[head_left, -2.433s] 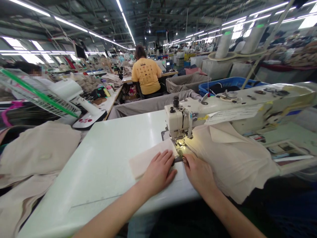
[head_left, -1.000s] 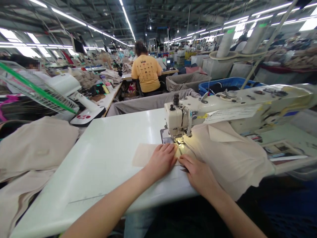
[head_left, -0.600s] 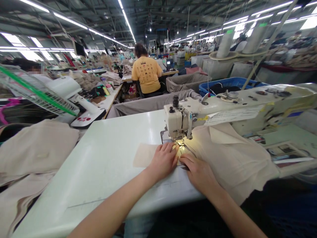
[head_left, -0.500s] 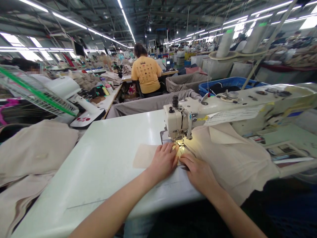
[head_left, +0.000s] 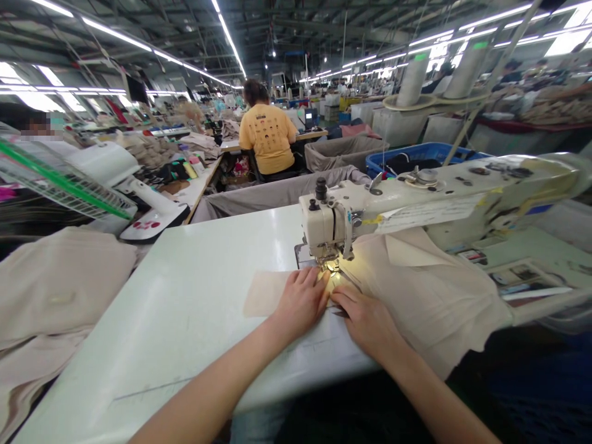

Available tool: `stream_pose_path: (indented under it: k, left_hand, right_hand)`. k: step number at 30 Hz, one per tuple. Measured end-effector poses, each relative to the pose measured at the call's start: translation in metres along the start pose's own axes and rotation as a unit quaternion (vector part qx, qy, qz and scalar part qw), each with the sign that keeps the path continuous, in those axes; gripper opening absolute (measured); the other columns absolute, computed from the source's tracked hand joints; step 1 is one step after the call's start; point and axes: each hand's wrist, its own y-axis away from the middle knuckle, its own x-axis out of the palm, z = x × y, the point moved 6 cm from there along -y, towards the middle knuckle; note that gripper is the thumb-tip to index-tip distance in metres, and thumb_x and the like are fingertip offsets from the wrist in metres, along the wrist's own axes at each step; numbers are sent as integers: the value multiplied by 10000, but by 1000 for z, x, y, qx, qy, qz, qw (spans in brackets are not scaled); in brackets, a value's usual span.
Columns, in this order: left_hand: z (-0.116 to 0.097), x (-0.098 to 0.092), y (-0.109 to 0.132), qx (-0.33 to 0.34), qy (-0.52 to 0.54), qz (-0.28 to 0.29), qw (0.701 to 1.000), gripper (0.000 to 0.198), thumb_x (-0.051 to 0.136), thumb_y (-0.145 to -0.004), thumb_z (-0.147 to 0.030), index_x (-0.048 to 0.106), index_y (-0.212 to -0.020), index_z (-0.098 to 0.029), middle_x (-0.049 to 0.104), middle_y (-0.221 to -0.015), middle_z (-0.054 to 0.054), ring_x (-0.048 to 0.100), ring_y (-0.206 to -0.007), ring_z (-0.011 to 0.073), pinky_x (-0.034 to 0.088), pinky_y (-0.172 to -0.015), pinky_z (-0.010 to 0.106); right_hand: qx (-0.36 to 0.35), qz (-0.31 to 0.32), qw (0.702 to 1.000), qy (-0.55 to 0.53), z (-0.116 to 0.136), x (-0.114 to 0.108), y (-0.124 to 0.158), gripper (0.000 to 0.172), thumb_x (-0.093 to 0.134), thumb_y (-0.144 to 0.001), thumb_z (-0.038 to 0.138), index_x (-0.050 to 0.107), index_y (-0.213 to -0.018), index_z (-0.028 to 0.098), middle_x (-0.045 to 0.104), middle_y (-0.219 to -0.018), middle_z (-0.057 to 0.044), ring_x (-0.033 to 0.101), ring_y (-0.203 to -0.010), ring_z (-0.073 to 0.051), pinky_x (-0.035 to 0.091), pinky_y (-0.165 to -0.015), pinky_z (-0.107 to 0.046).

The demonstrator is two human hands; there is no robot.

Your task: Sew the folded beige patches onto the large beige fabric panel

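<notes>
My left hand (head_left: 300, 302) lies flat, fingers stretched out, on a small beige fabric piece (head_left: 263, 293) on the white table (head_left: 194, 308). Its fingertips reach the lit needle area of the white sewing machine (head_left: 333, 225). My right hand (head_left: 367, 320) rests palm down on the large beige garment (head_left: 430, 296) that is bunched under the machine arm, fingers pointing at the needle. Both hands press cloth flat and almost touch each other just in front of the presser foot.
A pile of beige fabric (head_left: 55, 283) lies at the left. A white desk fan (head_left: 134, 191) stands behind it. A person in a yellow shirt (head_left: 268, 139) sits ahead, back turned. Grey cloth bins (head_left: 277, 191) and a blue crate (head_left: 416, 157) stand beyond the table.
The small beige piece has turned from slanted to square with the table edge, and both hands have crept forward towards the needle. In the last half second only the camera shifted slightly.
</notes>
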Motion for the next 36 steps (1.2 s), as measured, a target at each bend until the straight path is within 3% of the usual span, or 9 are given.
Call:
stream_pose_path:
  k: [6,13,22,26,36]
  left_hand:
    - [-11,1,14,25,-10,-6,1000,374,490,-994,-278,541,-1334,-130,567,-1396,167,506,-1318,314,435,-1083,488]
    - [-27,-9,35,102,57,-7,993,335,478,-970,-195,576,-1275,-96,657,-1254,143,592,-1199,273,544,-1007,407]
    - [4,-10,4,91,80,1,993,265,414,-1003,-214,659,-1061,-133,679,-1089,130,618,-1117,258,554,-978,420]
    - [16,-10,-8,86,81,-2,993,268,407,-999,-198,663,-1067,-155,679,-1100,116,616,-1114,242,547,-985,411]
    - [23,-8,-10,72,81,-27,994,255,459,-978,-191,625,-1169,-161,664,-1227,114,602,-1152,241,529,-1007,409]
  right_hand:
    - [-2,32,999,1,1,-1,2,409,426,-856,-15,680,-1106,184,707,-1166,-78,683,-1001,-207,546,-862,-294]
    - [5,42,999,2,0,2,11,437,402,-887,-5,648,-1199,177,665,-1284,-96,657,-1100,-213,528,-937,-311]
    - [33,59,997,24,-2,-2,-26,348,402,-976,91,641,-1208,193,672,-1236,-69,669,-1013,-198,517,-835,-285]
    - [42,53,997,34,-1,-5,-36,337,393,-992,114,638,-1205,204,670,-1244,-70,669,-1006,-190,508,-821,-276]
    - [72,15,996,44,0,2,-13,371,422,-951,80,638,-1232,190,653,-1280,-98,682,-1018,-195,551,-823,-288]
